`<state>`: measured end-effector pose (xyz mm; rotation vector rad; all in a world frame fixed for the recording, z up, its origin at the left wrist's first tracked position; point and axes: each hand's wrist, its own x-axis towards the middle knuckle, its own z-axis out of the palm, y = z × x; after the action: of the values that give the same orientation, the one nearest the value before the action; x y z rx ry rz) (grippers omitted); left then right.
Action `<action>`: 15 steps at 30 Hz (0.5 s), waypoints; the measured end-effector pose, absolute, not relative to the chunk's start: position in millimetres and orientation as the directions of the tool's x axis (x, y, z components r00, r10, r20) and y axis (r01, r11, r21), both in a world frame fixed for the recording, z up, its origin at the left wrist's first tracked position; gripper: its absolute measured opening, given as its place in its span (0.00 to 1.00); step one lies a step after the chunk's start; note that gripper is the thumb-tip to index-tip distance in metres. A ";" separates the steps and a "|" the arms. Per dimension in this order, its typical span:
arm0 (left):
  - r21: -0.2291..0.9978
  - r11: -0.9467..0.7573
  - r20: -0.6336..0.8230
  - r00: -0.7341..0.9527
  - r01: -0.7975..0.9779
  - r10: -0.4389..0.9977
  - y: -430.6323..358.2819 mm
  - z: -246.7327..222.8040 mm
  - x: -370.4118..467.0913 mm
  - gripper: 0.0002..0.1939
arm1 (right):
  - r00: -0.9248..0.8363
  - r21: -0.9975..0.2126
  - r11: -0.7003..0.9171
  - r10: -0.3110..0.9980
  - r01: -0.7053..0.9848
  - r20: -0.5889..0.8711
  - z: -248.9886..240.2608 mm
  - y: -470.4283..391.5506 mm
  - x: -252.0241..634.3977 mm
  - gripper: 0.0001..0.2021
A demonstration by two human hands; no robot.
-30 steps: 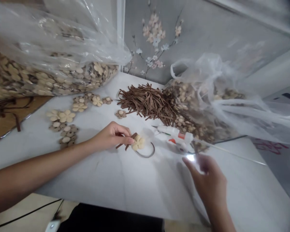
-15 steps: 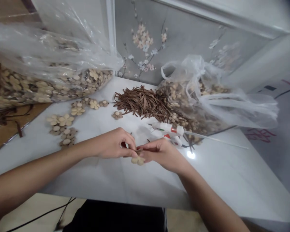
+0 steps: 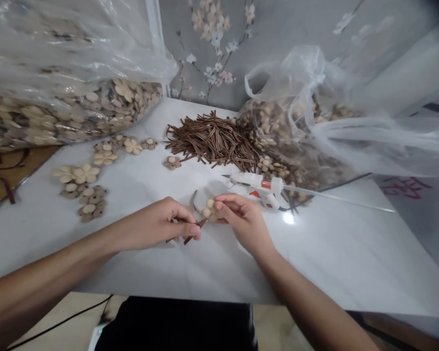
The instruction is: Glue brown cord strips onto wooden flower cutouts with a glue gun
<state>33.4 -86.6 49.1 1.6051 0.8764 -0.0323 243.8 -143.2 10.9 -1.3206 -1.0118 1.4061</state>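
Between thumb and fingers, my left hand point(image 3: 164, 225) pinches a brown strip point(image 3: 190, 238) that slants up toward a cream flower-shaped piece point(image 3: 208, 210). My right hand point(image 3: 243, 220) grips that flower piece at its right side. Strip and flower meet or nearly meet; I cannot tell if they are joined. Just behind the fingers, a thin dark strip point(image 3: 195, 199) curves up off the table. Beyond my right hand lies a white glue gun point(image 3: 254, 180), a clear glue stick point(image 3: 336, 196) reaching out from its back end.
A heap of brown strips point(image 3: 212, 141) lies at the back middle. Clear bags of flower pieces stand at left point(image 3: 76, 117) and right point(image 3: 278, 122). Loose flowers point(image 3: 85, 174) are scattered on the white table point(image 3: 161, 273) at left. A brown board point(image 3: 3, 183) sits by the left edge.
My hands have moved slightly apart. The flower piece has come up and turned in my right hand, and the strip in my left hand now shows. The view has shifted a little.
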 end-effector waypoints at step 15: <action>0.838 0.046 -0.452 0.645 0.544 0.616 -98.9 28.8 45.1 0.19 | -0.007 -0.949 -0.253 0.967 -0.188 -0.256 -3.6 -145.3 235.9 0.19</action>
<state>45.1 -98.9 28.8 1.6073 0.9786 0.0720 235.9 -145.3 -3.6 -1.2569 -0.9211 1.4654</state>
